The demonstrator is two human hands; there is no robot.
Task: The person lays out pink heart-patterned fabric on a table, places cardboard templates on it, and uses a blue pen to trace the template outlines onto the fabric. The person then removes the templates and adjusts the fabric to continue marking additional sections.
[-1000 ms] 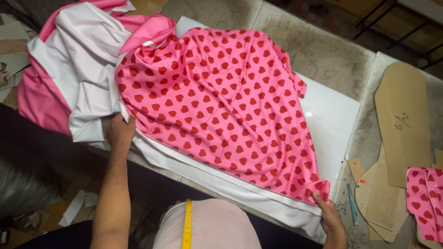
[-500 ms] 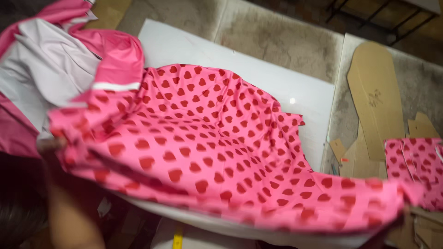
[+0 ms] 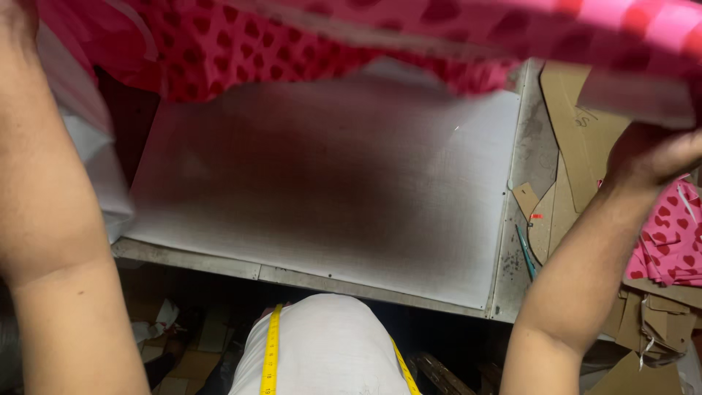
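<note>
No box, bin or tray shows anywhere in this view, so nothing sits inside anything. The right hand (image 3: 651, 155) is raised, its fingers curled shut on the lower edge of the pink heart-print fabric (image 3: 307, 44), which hangs across the top of the view, above and beyond those fingers. The left hand is out of view past the upper left corner; only the forearm (image 3: 51, 219) shows, so whether its fingers are closed on the cloth cannot be told. The fabric's long axis runs left to right, from above the left forearm to the right fingers, and its far part droops toward the back of the white cutting board (image 3: 329, 197). That board lies below and to the left of the right fingers, bare and shadowed by the lifted cloth. Just below the right fingers lie brown cardboard pattern pieces (image 3: 567, 139) and, beside them, a folded pile of the same heart-print cloth (image 3: 669, 241). A thin teal pen (image 3: 528, 252) rests near the board's right edge. A yellow tape measure (image 3: 272, 351) hangs over the person's white shirt (image 3: 329, 351). The raised fabric blocks sight of the table's far side.
</note>
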